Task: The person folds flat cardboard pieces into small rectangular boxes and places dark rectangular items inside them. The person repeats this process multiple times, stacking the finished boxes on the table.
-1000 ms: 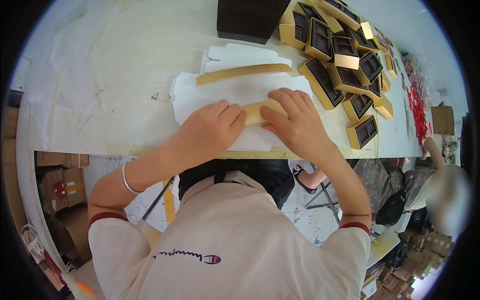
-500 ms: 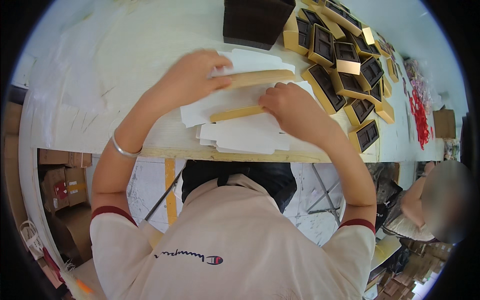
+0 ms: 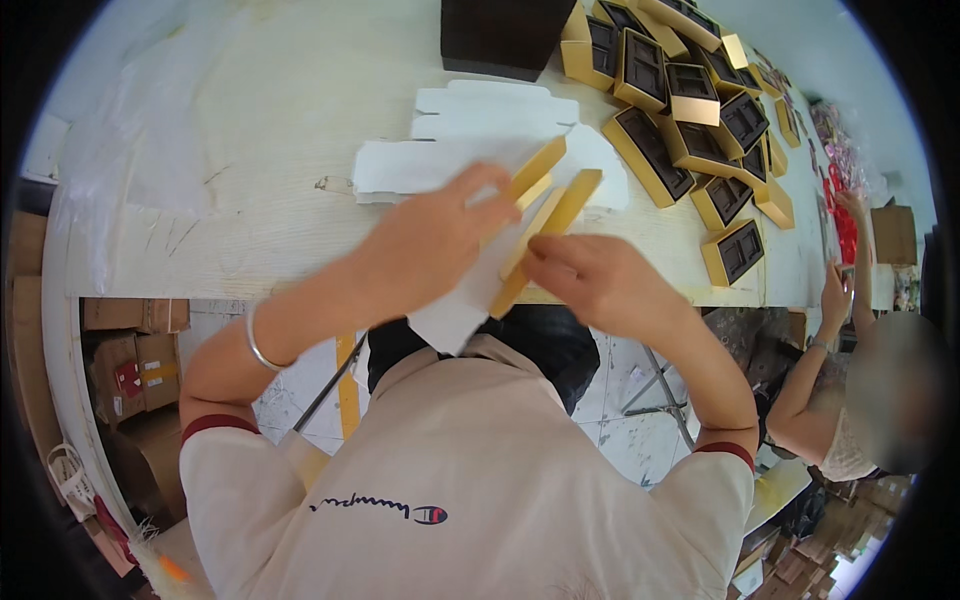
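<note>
A partly folded cardboard box blank (image 3: 575, 205), gold on its folded sides and white inside, is held tilted over the table's near edge. My left hand (image 3: 440, 240), slightly blurred, has its fingers closed at the blank's left side. My right hand (image 3: 600, 282) pinches the right gold side between thumb and fingers. The blank's white end flap hangs down toward my lap. Just beyond my hands lie flat white box blanks (image 3: 480, 115), overlapping on the table.
A dark brown block-shaped box (image 3: 500, 40) stands at the back. Gold boxes with dark brown inserts (image 3: 740, 250) are heaped at the right. Clear plastic sheeting (image 3: 130, 150) lies at the left. Another person's hand (image 3: 835, 300) reaches over the table near red ribbons (image 3: 845, 225).
The gold-sided blank has been lifted toward me and turned to a slant, uncovering the white blanks beneath. Both hands came nearer. The other person has stretched their arms over the table.
</note>
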Motion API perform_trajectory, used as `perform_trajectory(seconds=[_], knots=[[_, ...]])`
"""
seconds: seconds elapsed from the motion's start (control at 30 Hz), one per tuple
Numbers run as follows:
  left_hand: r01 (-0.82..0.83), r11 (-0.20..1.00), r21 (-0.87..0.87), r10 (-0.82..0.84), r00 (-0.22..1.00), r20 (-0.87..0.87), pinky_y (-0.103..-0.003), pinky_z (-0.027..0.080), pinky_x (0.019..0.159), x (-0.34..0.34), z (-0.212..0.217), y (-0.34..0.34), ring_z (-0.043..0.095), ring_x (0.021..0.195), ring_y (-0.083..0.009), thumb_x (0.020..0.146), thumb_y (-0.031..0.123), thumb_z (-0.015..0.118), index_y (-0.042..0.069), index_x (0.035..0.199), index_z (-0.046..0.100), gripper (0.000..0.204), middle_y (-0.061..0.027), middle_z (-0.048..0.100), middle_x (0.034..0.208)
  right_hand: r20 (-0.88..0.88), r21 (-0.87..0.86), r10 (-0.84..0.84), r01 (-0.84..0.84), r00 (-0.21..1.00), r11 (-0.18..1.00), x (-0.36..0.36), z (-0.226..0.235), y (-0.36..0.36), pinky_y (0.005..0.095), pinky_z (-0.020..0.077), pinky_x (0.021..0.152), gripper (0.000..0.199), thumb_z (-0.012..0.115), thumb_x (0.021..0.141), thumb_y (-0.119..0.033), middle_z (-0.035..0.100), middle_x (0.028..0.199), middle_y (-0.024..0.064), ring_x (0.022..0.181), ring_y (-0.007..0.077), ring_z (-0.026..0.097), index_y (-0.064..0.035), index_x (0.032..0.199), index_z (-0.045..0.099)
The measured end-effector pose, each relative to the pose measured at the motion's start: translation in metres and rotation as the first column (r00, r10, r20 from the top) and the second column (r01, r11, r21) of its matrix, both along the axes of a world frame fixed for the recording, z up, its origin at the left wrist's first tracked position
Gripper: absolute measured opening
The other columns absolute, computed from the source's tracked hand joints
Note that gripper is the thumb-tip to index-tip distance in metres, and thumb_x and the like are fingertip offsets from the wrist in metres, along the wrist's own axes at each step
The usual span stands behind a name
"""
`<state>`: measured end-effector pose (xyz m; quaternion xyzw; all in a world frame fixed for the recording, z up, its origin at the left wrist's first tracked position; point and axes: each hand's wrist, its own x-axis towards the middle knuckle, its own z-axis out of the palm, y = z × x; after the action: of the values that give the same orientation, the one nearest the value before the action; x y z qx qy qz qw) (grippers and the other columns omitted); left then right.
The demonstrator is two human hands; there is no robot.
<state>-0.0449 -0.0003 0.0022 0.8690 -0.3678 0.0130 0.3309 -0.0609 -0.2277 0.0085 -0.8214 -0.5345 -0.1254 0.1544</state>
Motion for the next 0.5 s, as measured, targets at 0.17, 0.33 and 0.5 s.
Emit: perform_trajectory(seconds=[0.17,0.33,0.5], knots=[[0.174,0.978,-0.112,-0.151,0.97,0.188,-0.033,0.049,0.062,-0.038,0.011,0.002,0.059,0.073,-0.025,0.071,-0.008,0.061,0.001,0.092,0.063,0.023,-0.0089,0.059,0.096,0.034,0.165,-0.1,0.093,0.994,0.982,-0.038,0.003,-0.014,0.0299,0.0504,0.057,0.028,0.07,0.063,-0.007,0.059,0.105,0.0174,0.073,0.0223,0.059,0.0013,0.088,0.061],[0.103,0.992,-0.074,-0.073,0.941,0.329,-0.033,0.049,0.066,-0.032,0.017,-0.005,0.058,0.081,-0.0267,0.072,-0.002,0.067,0.001,0.1,0.063,0.029,-0.0103,0.06,0.106,0.106,0.161,-0.106,0.089,0.989,0.983,-0.012,-0.003,-0.016,0.0322,0.0501,0.059,0.029,0.071,0.06,-0.007,0.058,0.107,0.0168,0.074,0.025,0.059,0.0005,0.087,0.061],[0.116,0.993,-0.019,-0.117,0.991,-0.064,-0.036,0.046,0.084,-0.01,0.002,0.01,0.056,0.095,-0.0308,0.07,0.007,0.076,0.003,0.117,0.058,0.05,-0.0125,0.056,0.121,-0.031,0.114,-0.053,0.056,0.998,0.992,0.022,-0.022,-0.019,0.0356,0.0485,0.07,0.04,0.074,0.066,-0.025,0.058,0.114,0.0163,0.086,0.0277,0.059,0.0002,0.095,0.062]])
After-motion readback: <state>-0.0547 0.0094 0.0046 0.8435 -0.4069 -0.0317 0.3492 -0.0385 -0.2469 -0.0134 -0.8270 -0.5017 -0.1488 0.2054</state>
